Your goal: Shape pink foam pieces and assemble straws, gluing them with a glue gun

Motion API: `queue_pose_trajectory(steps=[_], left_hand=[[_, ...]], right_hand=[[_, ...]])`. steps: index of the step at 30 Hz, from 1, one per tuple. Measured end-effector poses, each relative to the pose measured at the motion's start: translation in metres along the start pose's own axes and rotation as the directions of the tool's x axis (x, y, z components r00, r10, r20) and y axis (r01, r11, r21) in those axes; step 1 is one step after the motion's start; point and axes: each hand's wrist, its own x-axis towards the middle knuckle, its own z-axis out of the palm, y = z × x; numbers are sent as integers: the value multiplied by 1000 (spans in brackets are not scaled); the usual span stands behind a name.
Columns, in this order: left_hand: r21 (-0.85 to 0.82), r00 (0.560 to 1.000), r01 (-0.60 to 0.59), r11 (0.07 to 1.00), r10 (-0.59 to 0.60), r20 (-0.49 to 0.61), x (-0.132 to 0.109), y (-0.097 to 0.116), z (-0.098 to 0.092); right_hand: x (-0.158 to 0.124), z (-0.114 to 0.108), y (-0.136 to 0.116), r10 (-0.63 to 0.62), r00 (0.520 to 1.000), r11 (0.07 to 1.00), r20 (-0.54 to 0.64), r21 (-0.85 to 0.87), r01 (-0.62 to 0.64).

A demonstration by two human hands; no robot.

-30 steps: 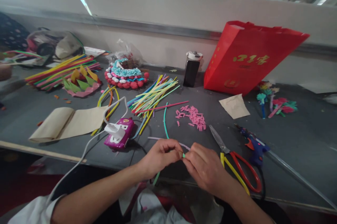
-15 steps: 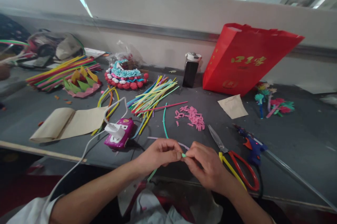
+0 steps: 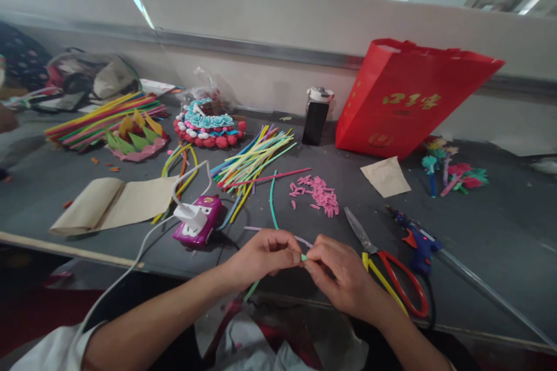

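A small light green piece (image 3: 303,257) is pinched between the fingertips of both hands, near the table's front edge. My left hand (image 3: 270,255) closes on it from the left, my right hand (image 3: 337,269) from the right. Just beyond them a purple stem (image 3: 302,240) and a teal stem (image 3: 272,202) lie on the table, each partly hidden by the hands. A pile of short pink pieces (image 3: 322,194) sits farther back. Scissors with red handles (image 3: 387,260) rest right of my right hand, beside yellow stems (image 3: 383,283).
Bundled coloured stems (image 3: 256,159), a purple power block (image 3: 199,221) with a white cable, and a paper roll (image 3: 100,202) lie leftward. At the back stand a bottle (image 3: 315,118) and red bag (image 3: 400,101). A glue gun (image 3: 420,243) lies right; another person's hand (image 3: 6,118) shows far left.
At the far left, the other person's hand and the strands near it have shifted slightly. My hands hold nearly the same pose around the green piece.
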Motion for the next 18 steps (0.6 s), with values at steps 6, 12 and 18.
queue_pose_trajectory(steps=[6, 12, 18], left_hand=[[-47, 1000, 7, 999, -5, 25, 0, -2, -1], [-70, 1000, 1, 998, -2, -6, 1, -4, -1], [-93, 1000, 14, 996, -16, -21, 1, -4, 0]], right_hand=[[-1, -1, 0, 23, 1000, 999, -5, 29, -23], [1, 0, 0, 19, 1000, 999, -18, 31, -18], [0, 2, 2, 4, 1000, 1000, -3, -15, -4]])
